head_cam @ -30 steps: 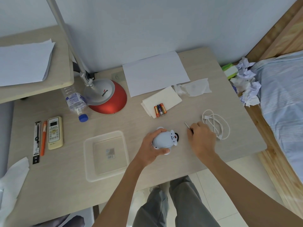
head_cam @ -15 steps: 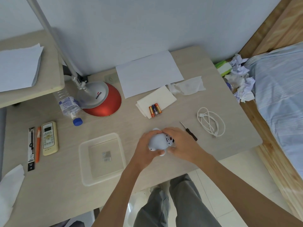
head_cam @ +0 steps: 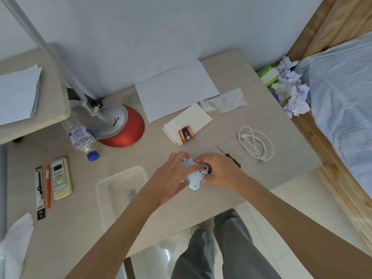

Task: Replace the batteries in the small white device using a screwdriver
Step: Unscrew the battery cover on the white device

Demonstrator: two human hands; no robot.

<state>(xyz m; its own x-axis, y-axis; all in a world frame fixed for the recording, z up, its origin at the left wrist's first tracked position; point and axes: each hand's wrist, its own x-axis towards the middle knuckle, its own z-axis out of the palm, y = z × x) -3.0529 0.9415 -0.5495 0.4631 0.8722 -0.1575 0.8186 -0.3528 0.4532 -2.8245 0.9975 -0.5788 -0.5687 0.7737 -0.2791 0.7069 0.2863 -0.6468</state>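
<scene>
the small white device [head_cam: 192,175] between the fingers [head_cam: 198,158] of both hands looks like smooth, faintly glossy plastic. beyond the fingertips, the three batteries [head_cam: 186,133] have shiny printed wrappers with metal ends and lie on a folded matt paper napkin [head_cam: 188,121]. just right of the right-hand fingers lies the screwdriver [head_cam: 229,156], a thin metal shaft with a dark matt handle. farther right, the white cable [head_cam: 255,144] looks like smooth rubbery plastic. left of the left hand's fingers the tray [head_cam: 120,179] is translucent plastic. the table [head_cam: 153,156] under the fingers is pale matt wood-grain laminate. the lamp base [head_cam: 124,130] is satin red with a brushed metal cap.
</scene>
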